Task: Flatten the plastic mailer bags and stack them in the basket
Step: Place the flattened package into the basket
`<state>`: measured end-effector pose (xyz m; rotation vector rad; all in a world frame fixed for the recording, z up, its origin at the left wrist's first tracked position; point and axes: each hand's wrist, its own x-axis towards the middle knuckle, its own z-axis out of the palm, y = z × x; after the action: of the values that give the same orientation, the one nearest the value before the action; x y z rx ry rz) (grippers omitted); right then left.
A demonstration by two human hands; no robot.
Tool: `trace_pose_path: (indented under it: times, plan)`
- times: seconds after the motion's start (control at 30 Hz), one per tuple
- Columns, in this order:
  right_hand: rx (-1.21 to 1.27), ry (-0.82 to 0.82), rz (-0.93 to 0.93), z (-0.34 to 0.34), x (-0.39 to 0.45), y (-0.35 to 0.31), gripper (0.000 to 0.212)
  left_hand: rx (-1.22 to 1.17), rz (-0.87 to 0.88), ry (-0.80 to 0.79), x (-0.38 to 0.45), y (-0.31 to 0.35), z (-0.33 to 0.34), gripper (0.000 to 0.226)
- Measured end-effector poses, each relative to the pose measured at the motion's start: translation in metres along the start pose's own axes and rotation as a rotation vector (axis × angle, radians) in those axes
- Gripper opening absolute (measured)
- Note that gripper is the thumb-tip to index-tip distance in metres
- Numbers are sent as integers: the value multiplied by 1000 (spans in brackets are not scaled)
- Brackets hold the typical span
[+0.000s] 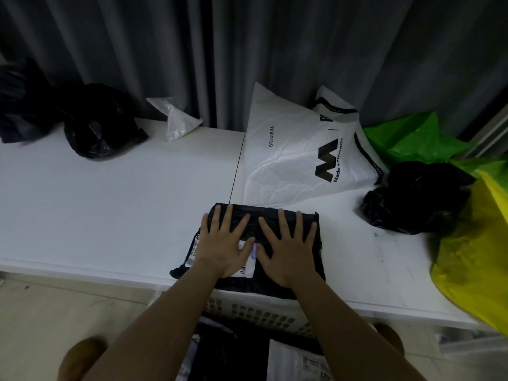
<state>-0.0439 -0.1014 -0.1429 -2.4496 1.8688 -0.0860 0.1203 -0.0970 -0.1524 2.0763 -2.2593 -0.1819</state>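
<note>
A black mailer bag [255,225] with a white shipping label lies flat at the front edge of the white table [110,204]. My left hand [224,243] and my right hand [288,248] press down on it side by side, fingers straight and spread. Below the table edge stands a white perforated basket [261,314]; black and white bags [233,356] lie inside it. A large white mailer [291,158] printed "Made extreme" leans at the back right.
Crumpled black bags sit at the back left [99,125] and at the right [412,199]. A small clear bag [176,119] lies by the grey curtain. Green [412,138] and yellow [472,257] bags hang over the table's right end.
</note>
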Motion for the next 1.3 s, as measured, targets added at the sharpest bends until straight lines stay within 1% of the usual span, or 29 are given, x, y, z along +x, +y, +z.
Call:
trace_pose_path:
  times: [0.1, 0.3, 0.43, 0.47, 0.6, 0.67, 0.73, 0.8, 0.87, 0.93, 1.0, 1.07, 1.13, 1.2, 1.27, 1.3]
  plan:
    - [3, -62, 26, 5, -1, 0, 77, 4, -3, -6, 0, 0, 1, 85]
    - [16, -72, 43, 5, -2, 2, 79, 23, -15, -45, -1, 4, -4, 88]
    - [-4, -71, 42, 2, 0, 4, 82, -67, -80, -80, -21, 12, -9, 68]
    - [0, -69, 41, 3, 0, 3, 81, -68, -82, -77, -28, 13, -8, 67]
    - [-16, -89, 26, -1, -1, -3, 83, -18, -62, -12, -41, 9, 0, 83]
    - [-58, -92, 15, -8, -5, -6, 86, -31, -54, 14, -41, 9, 1, 86]
    - [-67, -58, 13, -11, -13, -8, 84, -37, -48, 40, -41, 9, 4, 79]
    - [-17, -36, 19, -8, -22, -11, 82, -24, -47, 64, -41, 9, 6, 69]
    - [14, -16, 38, 0, -31, -12, 82, -21, -36, 61, -39, 7, 10, 65]
    - [25, 26, 56, 7, -37, -13, 70, -17, -23, 67, -39, 7, 10, 61]
    - [41, 59, 51, 11, -37, -13, 57, -20, -37, 39, -39, 7, 8, 66]
    - [38, 68, 43, 10, -38, -12, 56, -18, -40, 14, -38, 6, 7, 77]
    - [71, 44, 29, 5, -39, -8, 60, -28, -54, -16, -39, 7, 5, 84]
    - [118, -15, 26, 0, -41, -4, 69, -64, -140, 15, -39, 8, 1, 84]
    - [118, -21, 26, -1, -52, -1, 78, -120, -323, 52, -43, 8, -6, 81]
    - [118, -33, 33, -1, -56, -1, 81, -137, -392, 62, -44, 6, -10, 83]
